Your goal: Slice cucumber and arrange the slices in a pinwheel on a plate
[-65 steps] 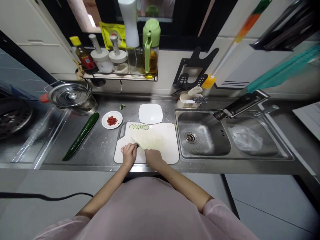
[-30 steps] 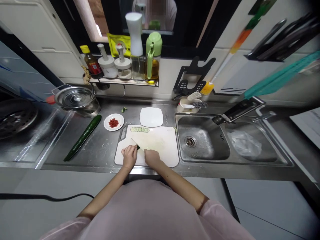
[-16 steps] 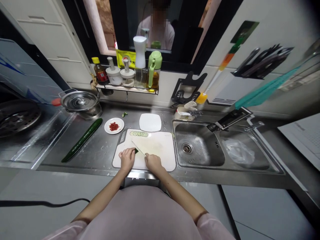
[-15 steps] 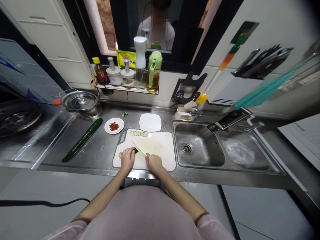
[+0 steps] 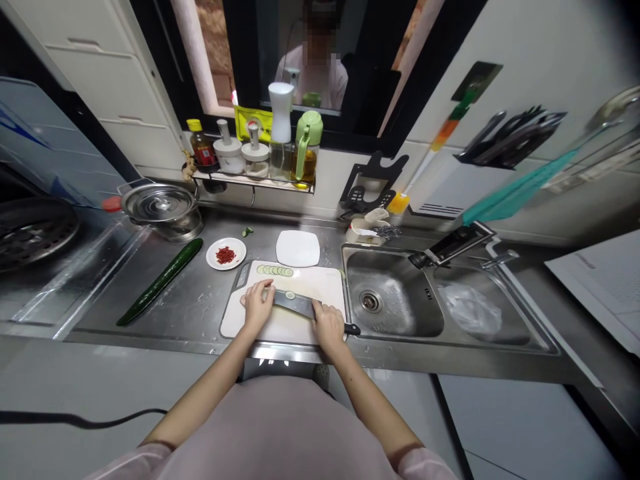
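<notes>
My right hand [image 5: 329,327] grips a kitchen knife [image 5: 297,305], its black handle end sticking out to the right and its broad blade pointing left, turned flat. One pale cucumber slice [image 5: 290,295] lies on the blade. My left hand [image 5: 259,303] is closed at the blade's tip, fingers curled; what they hold is hidden. Both hands are over the white cutting board [image 5: 234,320]. A row of overlapping cucumber slices [image 5: 274,271] lies along the board's far edge.
Left of the board lie a whole cucumber [image 5: 160,283] and a plate of chopped red pieces [image 5: 226,255]. A white square plate [image 5: 298,248] sits behind the board. The sink [image 5: 400,293] is on the right, and a lidded steel pot [image 5: 163,207] at the back left.
The knife has turned from upright to flat, with a slice now showing on its blade. My right hand has shifted right; my left hand has moved slightly up, and the green cucumber piece beside it is hidden.
</notes>
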`<state>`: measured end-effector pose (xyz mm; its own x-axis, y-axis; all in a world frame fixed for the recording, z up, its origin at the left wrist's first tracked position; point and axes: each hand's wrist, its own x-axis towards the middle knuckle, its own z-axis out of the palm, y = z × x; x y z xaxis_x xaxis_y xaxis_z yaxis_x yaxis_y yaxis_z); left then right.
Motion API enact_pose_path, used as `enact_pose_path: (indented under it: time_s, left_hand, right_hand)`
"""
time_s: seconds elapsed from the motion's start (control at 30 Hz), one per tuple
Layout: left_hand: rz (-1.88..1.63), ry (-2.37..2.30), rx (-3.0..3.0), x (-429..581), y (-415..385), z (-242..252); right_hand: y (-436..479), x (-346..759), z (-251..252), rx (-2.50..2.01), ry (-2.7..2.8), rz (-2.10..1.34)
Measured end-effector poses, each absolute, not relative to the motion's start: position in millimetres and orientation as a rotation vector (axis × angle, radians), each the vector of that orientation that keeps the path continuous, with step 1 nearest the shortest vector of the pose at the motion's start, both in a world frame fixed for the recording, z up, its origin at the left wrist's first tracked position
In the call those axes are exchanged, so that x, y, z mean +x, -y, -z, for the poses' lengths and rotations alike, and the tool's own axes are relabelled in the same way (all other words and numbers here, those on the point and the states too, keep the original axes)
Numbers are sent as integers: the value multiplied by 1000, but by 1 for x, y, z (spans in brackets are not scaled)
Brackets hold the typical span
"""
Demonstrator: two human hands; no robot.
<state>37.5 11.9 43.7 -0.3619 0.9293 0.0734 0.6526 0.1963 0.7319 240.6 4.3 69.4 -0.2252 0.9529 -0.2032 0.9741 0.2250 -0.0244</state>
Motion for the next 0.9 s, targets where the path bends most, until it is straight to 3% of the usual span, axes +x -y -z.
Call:
enact_pose_path:
  time_s: [0.43,0.9]
  left_hand:
    - [-454,-1874,1825,61,-29,-47]
    - [-504,-1824,1655,68,-58,-42]
  right_hand:
    - [10,251,-57,1881,-2301,304]
    - [10,259,-52,2055,-2215,363]
